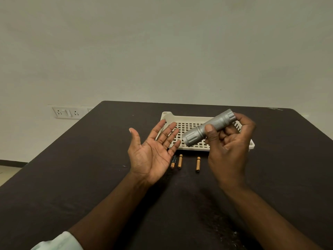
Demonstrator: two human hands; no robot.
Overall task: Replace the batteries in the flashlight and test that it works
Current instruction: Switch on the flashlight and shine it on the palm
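My right hand (228,141) holds a silver flashlight (207,129) above the cream tray, with its wide head pointing down and left toward my other palm. My left hand (153,150) is raised palm up with fingers spread and holds nothing; its fingertips sit just left of the flashlight head. Three small batteries lie on the dark table in front of the tray: one black and gold (173,161), one gold beside it (180,161), and a third gold one (198,164) further right. I see no light from the flashlight.
A cream perforated plastic tray (191,118) sits at the back middle of the dark table (90,177). A plain wall stands behind it, with a white socket and switch panel (67,112) low on the left. A pale sleeve (59,240) shows at the bottom left.
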